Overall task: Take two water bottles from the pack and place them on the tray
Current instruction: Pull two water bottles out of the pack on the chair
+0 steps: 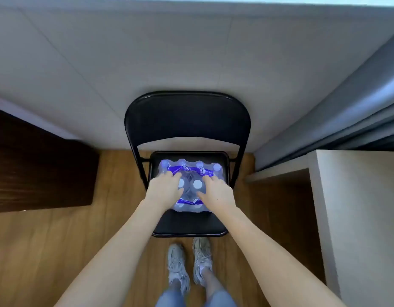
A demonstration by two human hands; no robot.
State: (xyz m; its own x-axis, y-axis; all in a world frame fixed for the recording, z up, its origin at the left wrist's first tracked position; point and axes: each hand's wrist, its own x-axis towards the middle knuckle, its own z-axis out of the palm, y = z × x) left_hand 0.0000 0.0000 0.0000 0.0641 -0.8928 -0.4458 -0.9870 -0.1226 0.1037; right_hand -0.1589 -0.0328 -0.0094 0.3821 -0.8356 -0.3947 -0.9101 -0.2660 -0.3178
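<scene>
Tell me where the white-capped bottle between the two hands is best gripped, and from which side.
Probably by its cap and neck, from straight above. The bottle stands upright in the shrink-wrapped pack on the chair, walled in by neighbours, so only its top is reachable. The left hand and right hand already rest there.

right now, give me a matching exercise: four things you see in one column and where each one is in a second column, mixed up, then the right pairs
Things:
1. shrink-wrapped pack of clear water bottles with white caps
2. black metal folding chair
3. pale grey sneakers
4. both bare hands (left, right)

Places:
A. on the wooden floor, in front of the seat
B. on top of the pack
C. against the white wall
D. on the seat

Pairs: 1-D, 2-C, 3-A, 4-B
</scene>
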